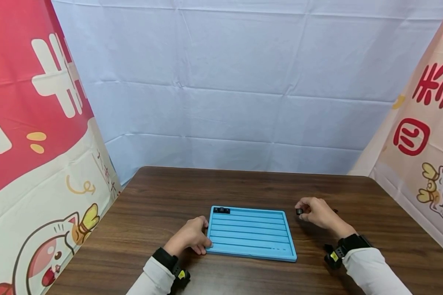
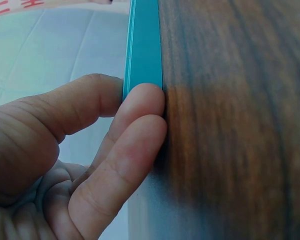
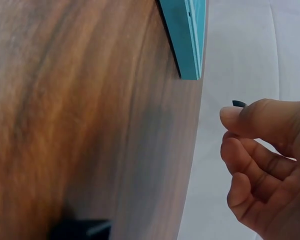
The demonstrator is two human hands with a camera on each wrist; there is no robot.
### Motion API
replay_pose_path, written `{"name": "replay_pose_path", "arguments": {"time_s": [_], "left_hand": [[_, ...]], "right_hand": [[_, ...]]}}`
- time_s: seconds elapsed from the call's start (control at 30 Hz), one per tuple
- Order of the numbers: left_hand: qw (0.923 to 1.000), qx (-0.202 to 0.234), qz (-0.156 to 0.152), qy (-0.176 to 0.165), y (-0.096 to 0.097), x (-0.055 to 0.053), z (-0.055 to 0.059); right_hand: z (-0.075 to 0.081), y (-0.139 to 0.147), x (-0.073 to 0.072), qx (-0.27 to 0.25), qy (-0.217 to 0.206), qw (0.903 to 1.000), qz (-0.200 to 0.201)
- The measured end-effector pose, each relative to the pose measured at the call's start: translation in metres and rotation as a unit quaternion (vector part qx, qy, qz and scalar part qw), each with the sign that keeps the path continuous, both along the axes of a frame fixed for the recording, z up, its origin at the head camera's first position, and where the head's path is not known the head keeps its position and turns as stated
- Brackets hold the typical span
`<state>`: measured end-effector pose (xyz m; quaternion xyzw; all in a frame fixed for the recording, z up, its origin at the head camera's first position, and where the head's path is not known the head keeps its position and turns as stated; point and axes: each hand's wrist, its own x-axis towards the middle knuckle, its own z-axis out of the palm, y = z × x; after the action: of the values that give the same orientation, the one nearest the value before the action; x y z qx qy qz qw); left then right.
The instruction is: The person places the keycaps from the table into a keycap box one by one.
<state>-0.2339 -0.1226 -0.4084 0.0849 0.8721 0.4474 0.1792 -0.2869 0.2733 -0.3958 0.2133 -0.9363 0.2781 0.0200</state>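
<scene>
A light-blue tray (image 1: pixel 251 233) with raised horizontal ridges lies on the table. Several small black tiles (image 1: pixel 221 210) sit side by side in its upper left corner. My left hand (image 1: pixel 192 235) holds the tray's left edge, with fingers and thumb against its rim; in the left wrist view, fingertips touch the blue side wall (image 2: pixel 144 45). To the right of the tray, apart from it, my right hand (image 1: pixel 319 213) pinches a small black tile (image 1: pixel 299 211) between thumb and finger. Only a dark sliver of that tile (image 3: pixel 238 103) shows in the right wrist view.
The dark wood-grain table (image 1: pixel 170 192) extends around the tray. A small dark thing (image 1: pixel 335 211), partly hidden, shows just behind my right hand. A pale blue cloth (image 1: pixel 229 90) hangs at the back, with printed cloths (image 1: pixel 33 180) at the sides.
</scene>
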Motion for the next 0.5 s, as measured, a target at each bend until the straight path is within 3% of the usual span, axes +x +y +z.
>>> {"name": "replay_pose_path", "arguments": {"time_s": [0.5], "left_hand": [[1.0000, 0.000, 0.001, 0.001, 0.000, -0.003, -0.001]], "right_hand": [[-0.013, -0.023, -0.008, -0.011, -0.008, 0.9998, 0.014]]}}
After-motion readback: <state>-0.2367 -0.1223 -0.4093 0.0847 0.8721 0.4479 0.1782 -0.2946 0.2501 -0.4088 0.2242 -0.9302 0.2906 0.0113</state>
